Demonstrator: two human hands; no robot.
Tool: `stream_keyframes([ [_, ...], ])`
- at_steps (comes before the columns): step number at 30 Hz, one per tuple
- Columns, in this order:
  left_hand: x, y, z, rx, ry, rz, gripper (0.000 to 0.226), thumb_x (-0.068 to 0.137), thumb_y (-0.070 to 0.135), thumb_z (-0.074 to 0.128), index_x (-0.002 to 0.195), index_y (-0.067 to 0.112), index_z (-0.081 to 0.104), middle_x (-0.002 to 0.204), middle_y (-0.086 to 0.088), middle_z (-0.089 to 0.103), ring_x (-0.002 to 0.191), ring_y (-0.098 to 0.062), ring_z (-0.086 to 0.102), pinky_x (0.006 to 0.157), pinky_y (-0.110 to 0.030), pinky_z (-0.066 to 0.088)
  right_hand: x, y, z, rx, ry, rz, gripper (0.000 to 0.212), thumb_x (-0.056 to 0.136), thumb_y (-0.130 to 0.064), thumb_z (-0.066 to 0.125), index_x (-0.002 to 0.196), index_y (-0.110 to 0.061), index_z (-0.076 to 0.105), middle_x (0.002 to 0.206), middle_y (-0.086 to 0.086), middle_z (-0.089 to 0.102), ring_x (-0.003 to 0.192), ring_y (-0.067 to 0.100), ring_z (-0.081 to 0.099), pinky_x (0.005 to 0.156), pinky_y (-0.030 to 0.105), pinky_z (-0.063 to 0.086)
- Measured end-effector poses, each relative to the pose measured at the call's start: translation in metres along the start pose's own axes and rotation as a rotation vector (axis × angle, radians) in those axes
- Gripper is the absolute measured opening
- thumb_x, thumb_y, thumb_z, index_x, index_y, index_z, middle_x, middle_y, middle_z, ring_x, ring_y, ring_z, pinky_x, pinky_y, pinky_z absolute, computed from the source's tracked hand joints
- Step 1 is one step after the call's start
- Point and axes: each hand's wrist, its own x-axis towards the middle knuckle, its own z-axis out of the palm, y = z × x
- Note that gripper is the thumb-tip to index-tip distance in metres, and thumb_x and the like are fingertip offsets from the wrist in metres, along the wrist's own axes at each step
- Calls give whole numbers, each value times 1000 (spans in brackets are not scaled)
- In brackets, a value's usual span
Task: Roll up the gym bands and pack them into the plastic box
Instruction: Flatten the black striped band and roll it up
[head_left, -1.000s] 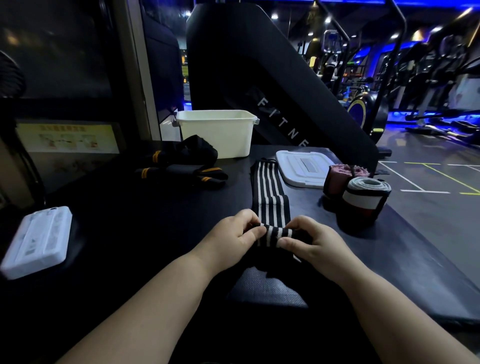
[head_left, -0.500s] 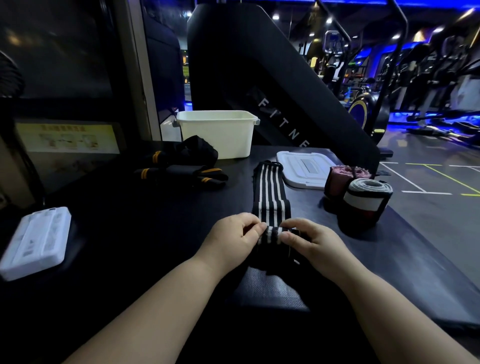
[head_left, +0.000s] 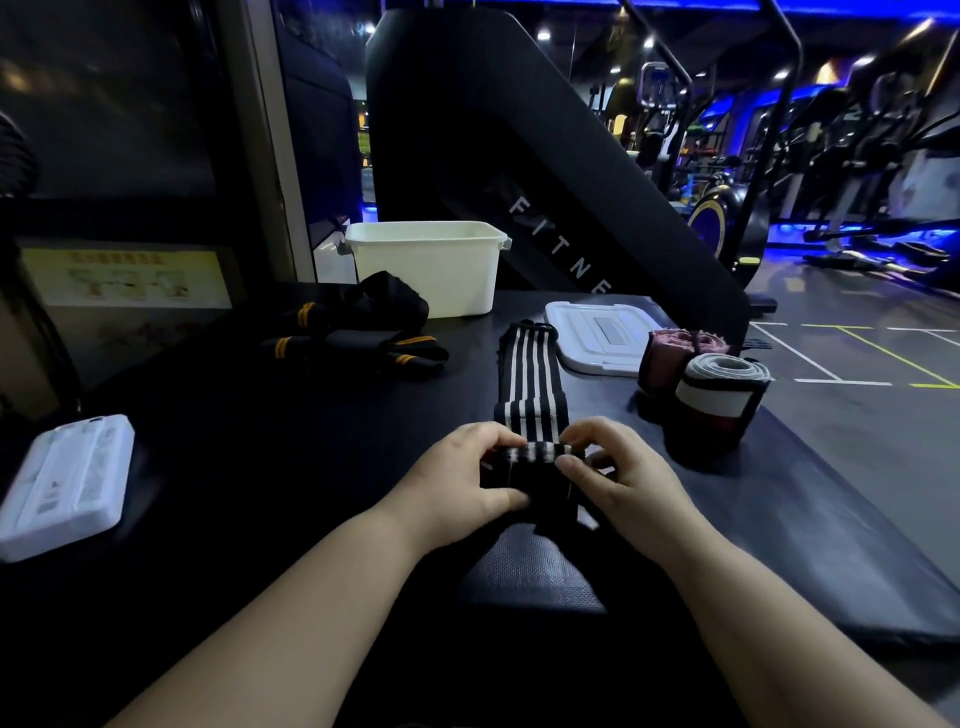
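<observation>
At the far left of the dark padded table (head_left: 234, 441), a flat white case (head_left: 62, 483), well apart from the work. Further in, a loose heap of black bands with orange stripes (head_left: 358, 338), unrolled, lying just in front of the open white plastic box (head_left: 426, 265) at the table's back edge; no view into the box from this angle. At centre, mid-roll on the black-and-white striped band (head_left: 530, 384): left hand (head_left: 457, 478) curled round the left end of the small roll, fingers over the top; right hand (head_left: 623, 478) pinching the right end likewise, both low on the table. Beyond the roll, most of the band's length stretched flat, its far end just beside the white lid (head_left: 597, 338). To the right, two finished rolls standing on end, close together: a pink roll (head_left: 670, 353) behind a grey-and-white roll (head_left: 717, 395). Judged step: rolling the third band, early in the roll, packing apparently not begun. Next, probably: turning the roll away along the flat length, with both edges level and even tension to avoid a cone; after that, the orange-striped heap, then every roll into the box.
</observation>
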Motion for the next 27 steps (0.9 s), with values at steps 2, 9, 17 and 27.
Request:
stream_keyframes([
  [2, 0, 0, 0, 6, 8, -8, 46, 75, 25, 81, 116, 30, 61, 110, 16, 53, 102, 1, 50, 79, 5, 30, -3, 0, -3, 2, -36, -18, 27, 80, -27, 77, 93, -42, 60, 102, -15, 58, 89, 0, 56, 80, 18, 46],
  [9, -2, 0, -1, 27, 27, 5, 41, 73, 27, 82, 108, 32, 60, 101, 18, 53, 98, 0, 52, 80, -3, 35, -3, 4, -3, -25, -73, -51, 64, 63, -9, 87, 103, -48, 57, 111, -19, 56, 95, 5, 58, 79, 24, 53],
  [17, -1, -4, 3, -3, -34, 71, 70, 76, 17, 79, 135, 42, 48, 124, 19, 53, 117, 5, 47, 100, -6, 32, -2, 4, -3, -69, -62, -51, 50, 72, -16, 83, 115, -35, 65, 105, -23, 57, 94, 1, 59, 82, 15, 48],
  [27, 0, -4, -1, 45, -8, 83, 47, 84, 29, 74, 129, 29, 59, 122, 18, 49, 112, 8, 44, 90, 5, 22, -3, 0, -2, -237, -97, -44, 38, 90, -35, 64, 127, -32, 57, 108, -8, 65, 92, 8, 57, 86, 26, 44],
])
